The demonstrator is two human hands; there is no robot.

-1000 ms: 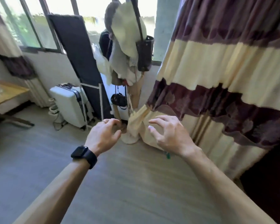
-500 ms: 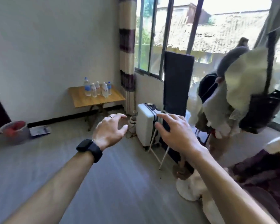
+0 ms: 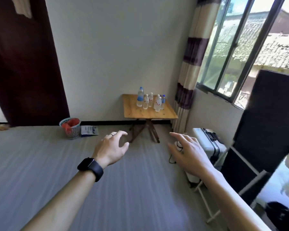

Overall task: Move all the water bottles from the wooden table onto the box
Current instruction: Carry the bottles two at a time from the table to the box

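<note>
Against the far wall, water bottles are being borne upright by the wooden surface. Nearer, the left hand and right hand are being held forward, fingers loosely spread, holding nothing.

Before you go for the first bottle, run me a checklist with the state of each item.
1. Hands free: ok. The left hand and right hand hold nothing, fingers relaxed.
2. Bottles upright: ok. The water bottles stand in a cluster on the wooden table.
3. Bottles within reach: not ok. The table stands across the grey floor, against the far wall.
4. Bottle count: cannot tell. They overlap from here.
5. Drop-off located: cannot tell. No box shows in this view.
</note>
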